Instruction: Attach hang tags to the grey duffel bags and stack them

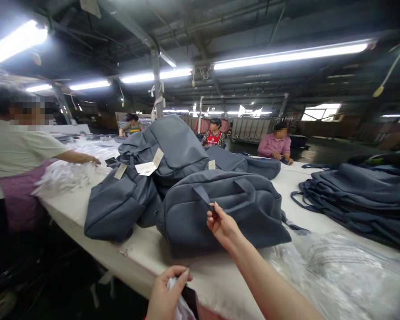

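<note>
A navy-blue bag (190, 222) lies on the white table near its front edge. My right hand (222, 224) is closed on the bag's carry handle (202, 194), pinching it between thumb and fingers. Low in the view, in front of the table edge, my left hand (169, 289) is closed around some crumpled white, thin material (183, 306). A dark strip hangs beside that material; whether it is held too, I cannot tell. Behind the bag, more navy bags (176, 142) are heaped, several with pale hang tags (146, 168).
Clear plastic bags (346, 266) lie at the right front of the table (146, 262). A stack of navy bags (356, 195) sits at the far right. On the left, a person (23, 155) reaches over a white pile (66, 178). Other people (276, 144) are across the table.
</note>
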`<state>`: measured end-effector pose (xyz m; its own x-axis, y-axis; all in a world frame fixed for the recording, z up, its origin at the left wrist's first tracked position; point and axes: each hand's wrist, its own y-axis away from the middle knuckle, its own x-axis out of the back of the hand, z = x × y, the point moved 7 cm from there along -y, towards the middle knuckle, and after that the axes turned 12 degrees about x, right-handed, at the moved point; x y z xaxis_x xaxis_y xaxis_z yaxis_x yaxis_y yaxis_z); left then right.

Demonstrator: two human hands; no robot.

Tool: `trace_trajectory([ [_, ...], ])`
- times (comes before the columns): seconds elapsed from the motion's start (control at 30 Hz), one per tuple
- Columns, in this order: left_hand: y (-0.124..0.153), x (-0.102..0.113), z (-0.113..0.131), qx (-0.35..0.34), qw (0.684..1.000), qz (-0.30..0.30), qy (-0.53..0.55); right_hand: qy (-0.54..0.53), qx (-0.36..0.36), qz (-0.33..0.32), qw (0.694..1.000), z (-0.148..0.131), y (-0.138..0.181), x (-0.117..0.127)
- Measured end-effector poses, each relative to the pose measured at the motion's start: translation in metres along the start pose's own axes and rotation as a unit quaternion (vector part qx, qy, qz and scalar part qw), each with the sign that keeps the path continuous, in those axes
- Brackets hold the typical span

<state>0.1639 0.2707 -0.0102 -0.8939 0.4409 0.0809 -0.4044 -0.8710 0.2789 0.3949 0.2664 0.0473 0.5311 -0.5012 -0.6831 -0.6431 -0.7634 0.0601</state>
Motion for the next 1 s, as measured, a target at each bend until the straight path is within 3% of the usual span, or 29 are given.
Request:
trace_trajectory([
  [0.07,-0.002,0.016,0.011,-0.011,0.998,0.06,0.032,0.094,0.096,-0.06,0.989,-0.026,0.014,-0.006],
  [0.17,-0.002,0.034,0.041,-0.058,0.986,0.144,0.055,0.227,0.229,-0.115,0.94,-0.064,0.05,-0.011],
  [0.27,0.004,0.031,0.085,-0.132,0.975,0.176,0.026,0.269,0.292,-0.144,0.906,-0.09,0.088,-0.01],
  [0.37,0.016,0.009,0.125,-0.207,0.961,0.181,-0.026,0.266,0.314,-0.173,0.895,-0.106,0.117,-0.004],
  [0.47,0.035,-0.026,0.149,-0.322,0.93,0.144,-0.105,0.243,0.306,-0.225,0.893,-0.115,0.137,0.0],
  [0.57,0.053,-0.06,0.151,-0.421,0.883,0.087,-0.187,0.228,0.266,-0.271,0.896,-0.116,0.145,-0.001],
  [0.73,0.058,-0.084,0.137,-0.446,0.848,0.038,-0.285,0.245,0.225,-0.311,0.89,-0.117,0.147,-0.006],
  [0.87,0.056,-0.085,0.134,-0.452,0.84,0.025,-0.3,0.355,0.21,-0.399,0.819,-0.106,0.144,-0.013],
  [1.0,0.056,-0.081,0.135,-0.451,0.844,0.022,-0.291,0.517,0.299,-0.402,0.694,-0.101,0.133,-0.021],
])
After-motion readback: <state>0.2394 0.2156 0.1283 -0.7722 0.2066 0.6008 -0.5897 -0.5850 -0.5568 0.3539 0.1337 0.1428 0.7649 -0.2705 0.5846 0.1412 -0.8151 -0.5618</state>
